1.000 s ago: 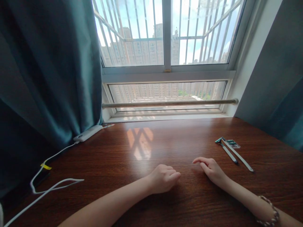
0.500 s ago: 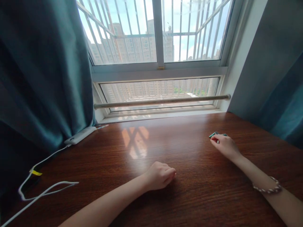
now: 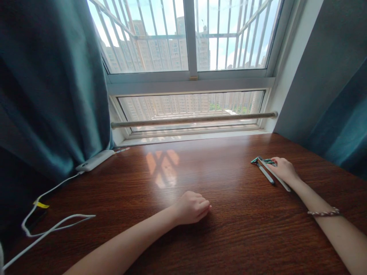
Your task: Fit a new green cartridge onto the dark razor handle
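My left hand [image 3: 192, 207] rests on the brown wooden tabletop, fingers curled into a loose fist; nothing shows in it. Over on the right, my right hand [image 3: 283, 168] has its fingers bent down at a small green and dark piece [image 3: 269, 162]. Those fingertips are partly hidden, and what they pinch is unclear. Just left of this hand lies a razor [image 3: 265, 173] with a teal head and a slim grey handle. A long pale handle [image 3: 276, 176] lies alongside it, close to the hand, its far end dark.
A white power strip [image 3: 96, 160] lies at the left by the dark curtain [image 3: 57, 84], its white cable [image 3: 57, 226] looping over the tabletop [image 3: 229, 236]. A yellow tag [image 3: 41, 205] sits by the cable. A horizontal rail [image 3: 195, 120] crosses the window behind.
My right hand has shifted right, uncovering the razor and the pale handle that it hid before. My left hand stays in its fist at about the same place.
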`<state>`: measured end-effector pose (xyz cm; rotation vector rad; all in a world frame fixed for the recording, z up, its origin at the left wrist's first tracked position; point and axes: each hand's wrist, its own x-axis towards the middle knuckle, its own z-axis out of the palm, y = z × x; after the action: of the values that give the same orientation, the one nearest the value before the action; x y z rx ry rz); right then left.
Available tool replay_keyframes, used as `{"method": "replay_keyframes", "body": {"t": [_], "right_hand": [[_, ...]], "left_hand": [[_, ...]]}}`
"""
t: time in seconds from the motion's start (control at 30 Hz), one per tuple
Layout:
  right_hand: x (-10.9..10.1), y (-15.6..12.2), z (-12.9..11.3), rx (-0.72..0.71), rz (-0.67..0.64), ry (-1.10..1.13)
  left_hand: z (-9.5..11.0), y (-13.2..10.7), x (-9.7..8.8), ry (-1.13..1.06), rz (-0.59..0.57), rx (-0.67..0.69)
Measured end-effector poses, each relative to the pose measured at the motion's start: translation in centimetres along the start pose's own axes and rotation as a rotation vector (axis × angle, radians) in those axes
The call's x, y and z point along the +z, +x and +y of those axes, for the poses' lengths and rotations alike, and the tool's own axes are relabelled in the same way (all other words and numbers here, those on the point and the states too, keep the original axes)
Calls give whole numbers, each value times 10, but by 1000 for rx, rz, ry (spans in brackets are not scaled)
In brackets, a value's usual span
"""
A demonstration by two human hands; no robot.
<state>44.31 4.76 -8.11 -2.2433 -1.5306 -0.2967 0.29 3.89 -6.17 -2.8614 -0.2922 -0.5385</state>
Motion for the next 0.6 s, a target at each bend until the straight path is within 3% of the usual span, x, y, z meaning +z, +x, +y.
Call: {"method": "replay_keyframes", "body": {"t": [0.13,0.3,0.47,0.6], "right_hand": [[19,5,10,-106,1,73],[36,10,17,-189,18,126],[44,10,20,-177,43,120],[43,8,21,-176,47,97]], "left_hand": [[-3,19,-6,134,-126,69],[4,81,-5,215,-135,208],[21,160,36,242,-30,363],[23,207,75,277,-15,342]]}}
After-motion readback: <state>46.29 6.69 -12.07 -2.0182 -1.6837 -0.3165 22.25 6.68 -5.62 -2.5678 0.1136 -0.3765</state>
